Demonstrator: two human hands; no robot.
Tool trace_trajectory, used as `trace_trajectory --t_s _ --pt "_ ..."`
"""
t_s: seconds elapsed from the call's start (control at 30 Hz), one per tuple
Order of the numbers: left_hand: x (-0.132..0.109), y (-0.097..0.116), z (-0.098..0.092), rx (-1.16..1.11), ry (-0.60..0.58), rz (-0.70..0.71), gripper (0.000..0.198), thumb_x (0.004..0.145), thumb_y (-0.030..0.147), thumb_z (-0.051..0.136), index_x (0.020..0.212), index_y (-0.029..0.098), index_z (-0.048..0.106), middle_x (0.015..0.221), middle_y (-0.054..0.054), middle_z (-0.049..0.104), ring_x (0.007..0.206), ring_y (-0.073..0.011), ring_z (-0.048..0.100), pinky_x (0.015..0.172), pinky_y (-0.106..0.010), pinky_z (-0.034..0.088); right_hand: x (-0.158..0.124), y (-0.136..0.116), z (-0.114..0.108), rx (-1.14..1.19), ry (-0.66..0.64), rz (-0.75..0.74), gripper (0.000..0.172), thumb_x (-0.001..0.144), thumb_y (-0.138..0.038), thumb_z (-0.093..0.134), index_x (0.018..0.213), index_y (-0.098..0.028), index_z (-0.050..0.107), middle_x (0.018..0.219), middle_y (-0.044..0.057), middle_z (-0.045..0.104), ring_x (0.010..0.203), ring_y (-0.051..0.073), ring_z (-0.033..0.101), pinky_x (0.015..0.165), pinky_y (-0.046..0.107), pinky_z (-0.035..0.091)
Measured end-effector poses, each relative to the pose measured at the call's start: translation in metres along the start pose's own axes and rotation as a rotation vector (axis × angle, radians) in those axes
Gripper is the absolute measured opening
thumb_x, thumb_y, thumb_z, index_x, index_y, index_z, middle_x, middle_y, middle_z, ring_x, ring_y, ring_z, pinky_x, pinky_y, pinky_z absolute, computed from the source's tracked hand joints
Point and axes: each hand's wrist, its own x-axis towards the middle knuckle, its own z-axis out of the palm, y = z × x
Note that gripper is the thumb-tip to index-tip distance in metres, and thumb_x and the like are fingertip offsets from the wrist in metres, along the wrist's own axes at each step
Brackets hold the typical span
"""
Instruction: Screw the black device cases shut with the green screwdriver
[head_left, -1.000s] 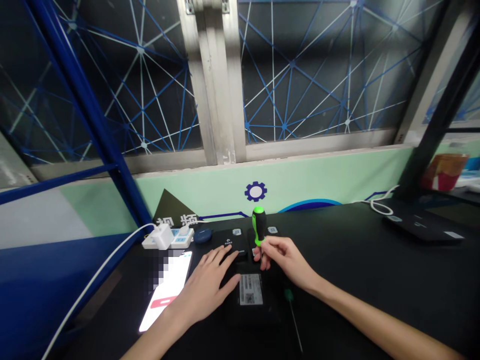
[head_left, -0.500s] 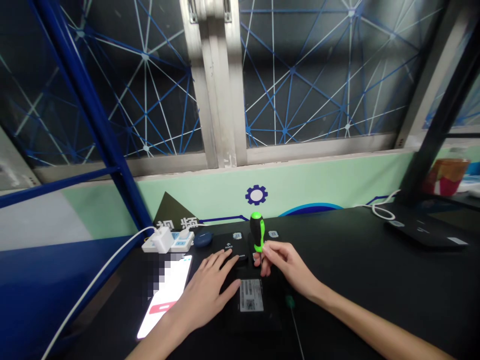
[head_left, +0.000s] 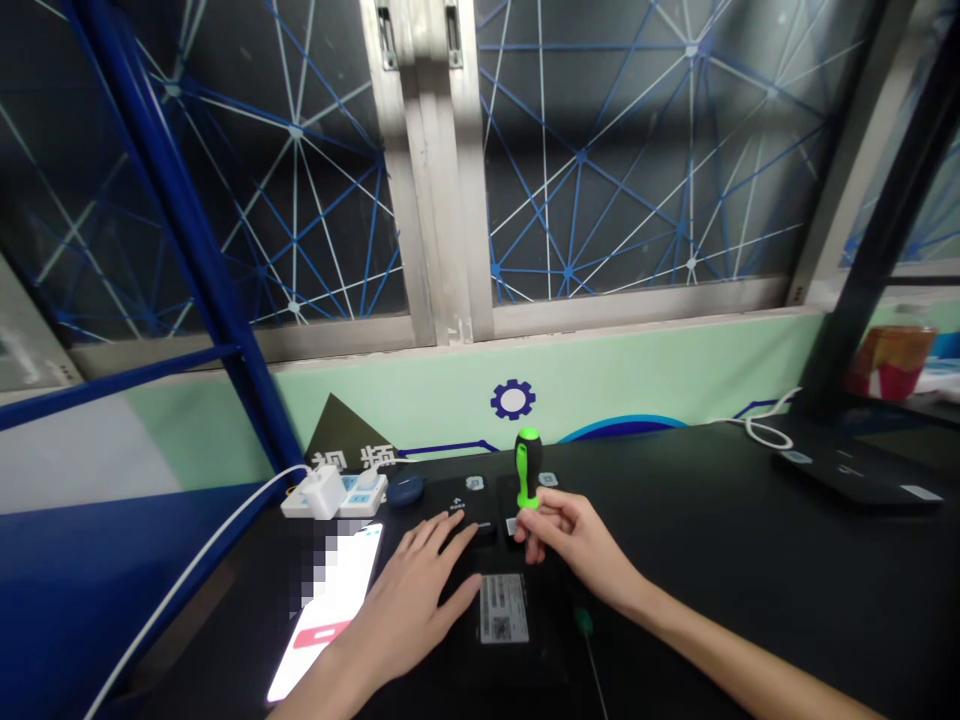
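Since the earlier frame, the black-and-green screwdriver (head_left: pixel 528 468) has gone from a slight lean to nearly upright, and the whole scene sits a little lower in our view, while the left hand (head_left: pixel 409 605) has barely shifted.

We see the right hand (head_left: pixel 577 545) in a narrow grip, its thumb and fingertips closed around the base of the screwdriver's handle. The handle rises at about 10 o'clock from that hand. The fingers hide the shaft, so we cannot tell what its tip meets, though the tool stands over a dark flat unit (head_left: pixel 459 518).

The left grip is wide: the fingers are spread, with their tips on that unit and the palm raised off it. We read this as a steadying press, keeping the unit from sliding while the right hand works above it.

Taking 12 o'clock as toward the window and the unit as our centre, a printed label with a QR code (head_left: pixel 504 608) lies at 5 o'clock, between the hands. A second, green-handled screwdriver (head_left: pixel 583 622) lies farther out on the desk (head_left: pixel 712 560), just under the right wrist, handy for a quick change of tool. At 8 o'clock a lit phone (head_left: pixel 330 610) lies under the left wrist, its screen partly blurred out. At 9 o'clock are a blue oval case (head_left: pixel 405 490) and a power strip (head_left: pixel 360 495) with a white charger (head_left: pixel 324 492), all set back from the hands.
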Motion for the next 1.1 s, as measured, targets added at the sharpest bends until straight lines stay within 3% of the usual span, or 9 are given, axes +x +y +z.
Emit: trace_trajectory --t_s 0.2,0.63,0.77,0.93,1.1 --pt "-0.0010 -0.0019 0.0020 0.000 0.005 0.008 0.050 0.102 0.051 0.037 0.149 0.033 0.036 0.154 -0.004 0.038 0.141 -0.0302 0.035 0.109 -0.050 0.038 0.0001 -0.0010 -0.0011 -0.028 -0.046 -0.055 0.041 0.097 -0.048 0.053 0.082 -0.012 0.067 0.063 0.002 0.064 0.056 0.011 0.056 0.058 0.024 0.045" --pt "-0.0012 -0.0051 0.0071 0.008 0.011 0.008 0.052 0.102 0.052 0.037 0.150 0.034 0.033 0.155 -0.004 0.036 0.141 -0.0307 0.035 0.108 -0.052 0.039 0.0001 0.0017 0.0011 0.001 -0.011 0.017 0.033 0.087 -0.046 0.068 0.080 -0.014 0.063 0.071 0.003 0.066 0.056 0.010 0.058 0.057 0.023 0.047" --pt "-0.0009 -0.0042 0.0054 0.006 0.015 0.003 0.051 0.101 0.052 0.038 0.149 0.033 0.036 0.153 -0.003 0.040 0.140 -0.0305 0.037 0.108 -0.052 0.040 -0.0007 0.0013 0.0005 -0.006 -0.012 0.004 0.034 0.089 -0.047 0.064 0.082 -0.014 0.063 0.075 0.004 0.067 0.058 0.011 0.058 0.057 0.024 0.047" --pt "-0.0011 -0.0052 0.0041 0.002 0.012 0.000 0.051 0.101 0.052 0.039 0.149 0.034 0.036 0.154 -0.002 0.039 0.140 -0.0298 0.036 0.109 -0.052 0.039 -0.0021 -0.0003 -0.0006 -0.029 -0.032 -0.038 0.039 0.096 -0.048 0.054 0.085 -0.012 0.068 0.065 0.002 0.062 0.058 0.011 0.056 0.058 0.024 0.046" --pt "-0.0013 -0.0063 0.0061 -0.003 -0.014 -0.010 0.052 0.102 0.052 0.036 0.150 0.034 0.034 0.156 -0.002 0.035 0.142 -0.0300 0.033 0.110 -0.053 0.037 -0.0016 0.0019 -0.0003 -0.018 -0.031 -0.006 0.038 0.091 -0.049 0.061 0.084 -0.012 0.068 0.070 0.003 0.065 0.059 0.011 0.058 0.058 0.023 0.047"
